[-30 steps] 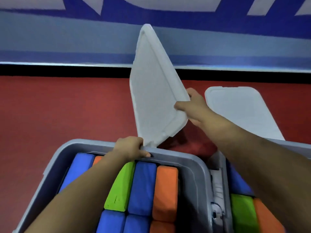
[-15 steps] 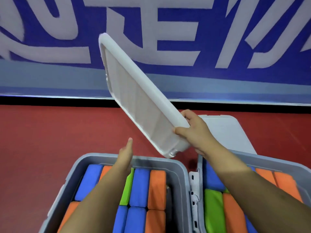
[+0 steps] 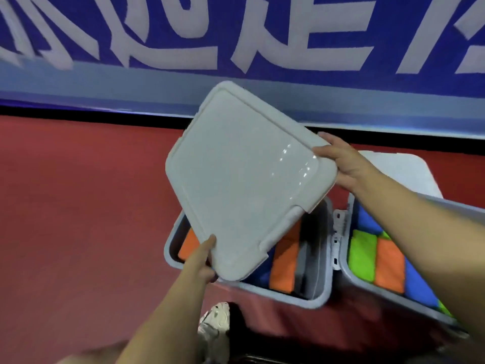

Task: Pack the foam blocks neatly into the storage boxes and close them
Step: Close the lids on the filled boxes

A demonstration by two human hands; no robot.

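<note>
I hold a white lid tilted above the left grey storage box. My left hand grips the lid's near corner, thumb on top. My right hand grips its far right corner. The lid hides most of the left box; orange foam blocks and a strip of blue show beneath it. The right grey box stands touching it, open, packed with green, orange and blue blocks, partly hidden by my right forearm.
A second white lid lies on the red floor beyond the right box. A blue wall banner with white lettering runs along the back. A white shoe shows on the floor below the left box.
The lid swung from standing on edge to nearly flat, top face towards me, over the left box. My left hand left the box rim and took the lid's near corner.
</note>
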